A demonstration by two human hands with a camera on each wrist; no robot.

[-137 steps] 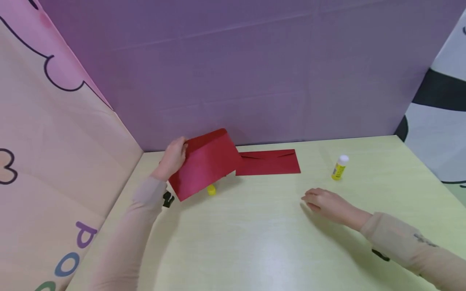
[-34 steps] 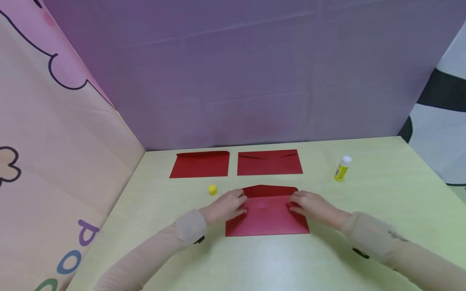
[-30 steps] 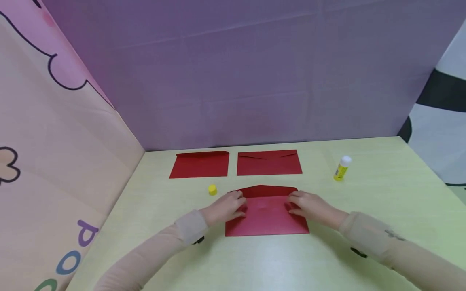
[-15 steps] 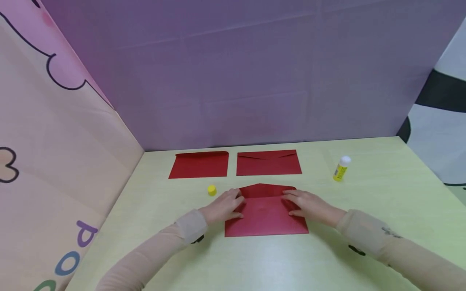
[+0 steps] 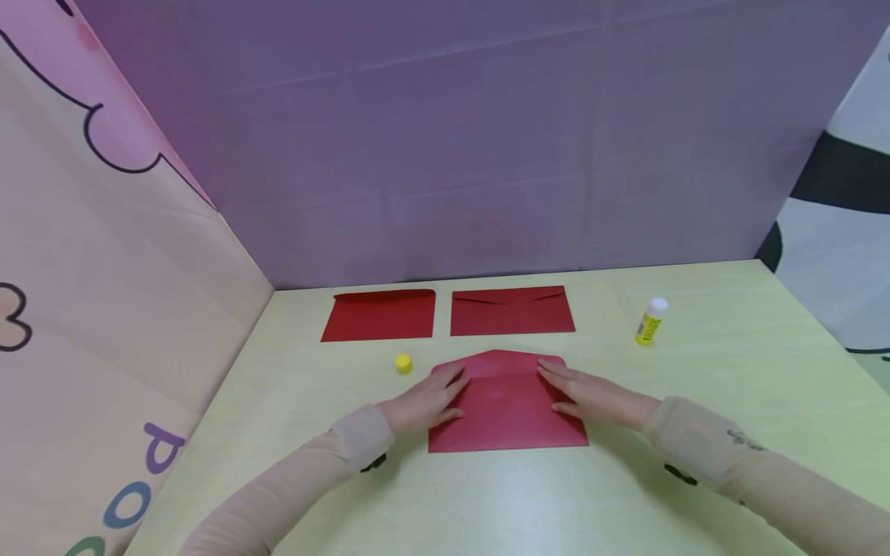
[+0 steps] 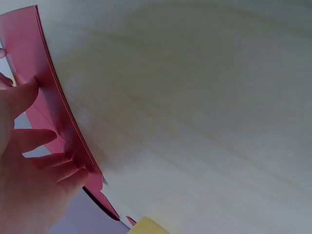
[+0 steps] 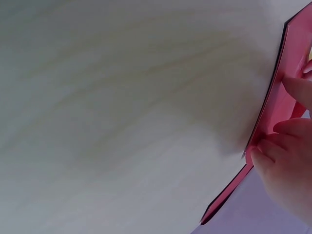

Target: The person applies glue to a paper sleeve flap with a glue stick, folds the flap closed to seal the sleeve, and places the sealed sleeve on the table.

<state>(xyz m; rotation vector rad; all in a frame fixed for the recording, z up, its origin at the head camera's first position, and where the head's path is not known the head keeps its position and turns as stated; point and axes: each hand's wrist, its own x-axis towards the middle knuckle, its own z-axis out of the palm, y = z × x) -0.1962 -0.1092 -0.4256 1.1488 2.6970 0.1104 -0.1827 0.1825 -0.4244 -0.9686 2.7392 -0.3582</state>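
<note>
A red envelope (image 5: 507, 413) lies on the table in front of me, its flap (image 5: 497, 363) pointing away and folded out flat. Spread fingers of my left hand (image 5: 424, 398) rest on its left side, across the crease at the base of the flap. On the opposite side my right hand (image 5: 598, 395) touches the envelope in the same way, fingers fairly straight. Both wrist views show fingertips pressing the red paper (image 6: 46, 95) near its side edges. Neither hand grips anything.
Behind it lie two more red envelopes, one at left (image 5: 381, 316) and one at right (image 5: 513, 311). A yellow cap (image 5: 404, 364) sits left of the near envelope. A glue stick (image 5: 650, 321) stands at the right. A purple backdrop (image 5: 431, 154) rises behind the table (image 5: 487, 510).
The near envelope was held up at the left over the back-left spot; it was then laid in front. Over the last second its flap has flattened and the fingers have straightened onto it.
</note>
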